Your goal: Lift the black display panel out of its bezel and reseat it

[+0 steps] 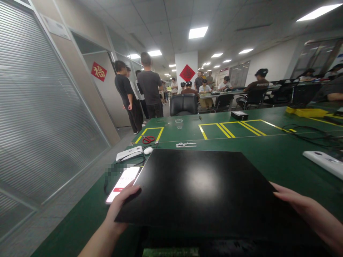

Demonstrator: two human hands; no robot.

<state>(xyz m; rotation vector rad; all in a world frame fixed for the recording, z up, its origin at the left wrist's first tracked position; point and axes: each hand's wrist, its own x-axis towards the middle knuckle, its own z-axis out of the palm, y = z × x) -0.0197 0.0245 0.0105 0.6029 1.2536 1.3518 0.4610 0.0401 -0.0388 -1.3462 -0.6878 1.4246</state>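
A flat, glossy black rectangular panel (203, 182), perhaps a screen, is held up over the green table with a ceiling light reflected in it. My left hand (120, 203) grips its left edge, thumb on top and the other fingers underneath. At the right edge, my right hand (302, 203) has its thumb along the rim; its other fingers are mostly hidden. Beneath the panel's near edge lies something dark with a green strip (171, 252), too shadowed to name. A lit phone (124, 182) lies just beyond my left hand.
Red-handled scissors (148, 139), a white mouse (148, 151) and a white device (129, 154) lie at the far left. Another white device (324, 162) and black cables (308, 134) are on the right. A clear cup (179, 124) stands farther back. People stand and sit beyond.
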